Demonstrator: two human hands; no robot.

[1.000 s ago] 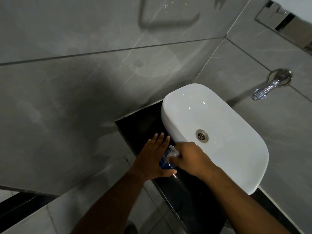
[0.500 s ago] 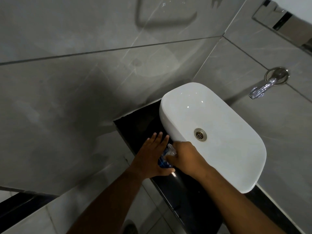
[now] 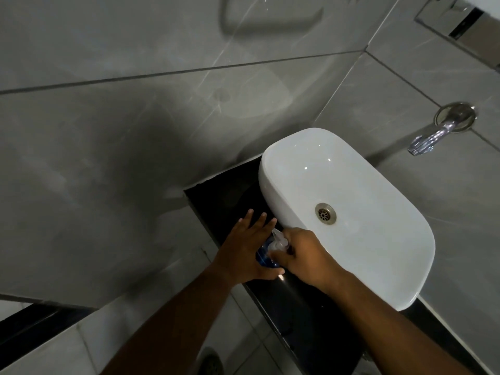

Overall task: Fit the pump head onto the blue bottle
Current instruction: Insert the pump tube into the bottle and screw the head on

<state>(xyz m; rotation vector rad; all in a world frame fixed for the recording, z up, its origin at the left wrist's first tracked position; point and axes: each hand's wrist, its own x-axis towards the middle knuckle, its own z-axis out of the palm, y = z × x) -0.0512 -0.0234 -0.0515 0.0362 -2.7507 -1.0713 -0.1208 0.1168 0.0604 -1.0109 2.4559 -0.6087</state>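
Little has moved: right hand (image 3: 305, 255) apparently gripping pump head (image 3: 278, 240) atop blue bottle (image 3: 263, 257).

The left hand (image 3: 244, 250), fingers straight, cups the left side of the small blue plastic bottle (image 3: 263, 257), while the right hand (image 3: 305, 257) curls over its top.

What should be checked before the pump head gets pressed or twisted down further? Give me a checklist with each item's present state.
1. Blue bottle braced by left hand: ok, thumb and palm around it.
2. Right hand gripping pump head: ok.
3. Pump head over the bottle's top: ok.
4. Pump head fully seated: cannot tell, the joint is hidden.
5. Bottle standing on the black counter beside the white basin: ok.
6. Bottle upright: cannot tell.
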